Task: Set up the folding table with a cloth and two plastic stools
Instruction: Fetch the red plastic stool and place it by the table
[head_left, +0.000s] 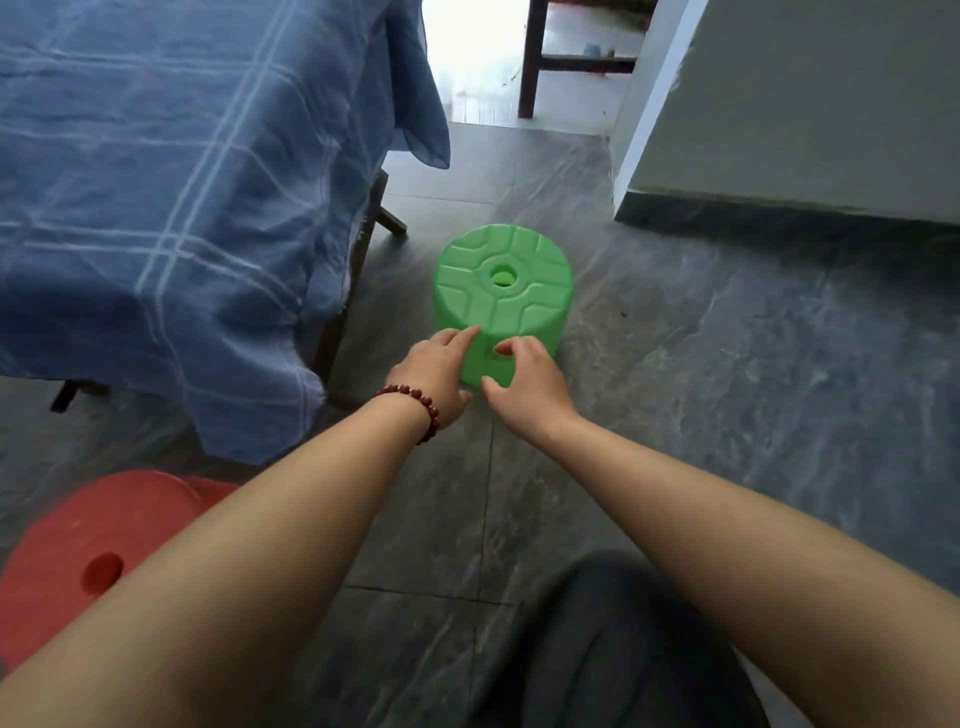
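Fingers (467, 332) of the left hand (436, 374) lie loosely straight on the green stool (504, 291). The right hand (527, 387) curls against its side, perhaps gripping.

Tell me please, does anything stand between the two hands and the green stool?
Nothing visible does. The left hand and the right hand are both at the near wall of the green stool, with the left forefinger at its rim. The blue cloth hangs off to the stool's left, not between them.
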